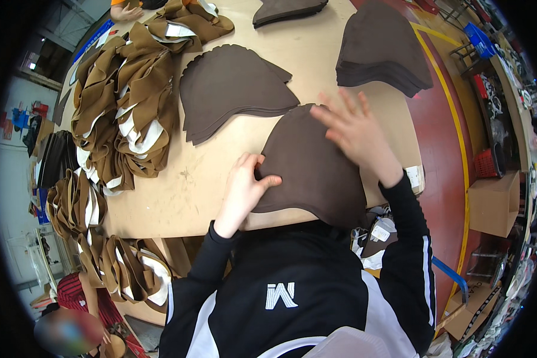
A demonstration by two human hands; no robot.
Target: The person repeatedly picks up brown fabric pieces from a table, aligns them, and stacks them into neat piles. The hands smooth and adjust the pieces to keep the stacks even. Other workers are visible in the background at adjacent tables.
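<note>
In front of me a dark brown curved fabric panel lies at the table's near edge, its lower tip hanging over toward my body. My left hand grips the panel's left edge, thumb on top and fingers at the side. Over the panel's upper right my right hand is raised with its fingers spread, slightly blurred and holding nothing. Just beyond lies a stack of matching dark brown panels, its layers a little fanned out. A second neat stack sits at the far right of the table.
Heaped bundles of tan-brown fabric with white pieces line the table's left side. Another dark stack is at the far edge. A co-worker's hand shows at the far left, another person lower left. Cardboard box stands right.
</note>
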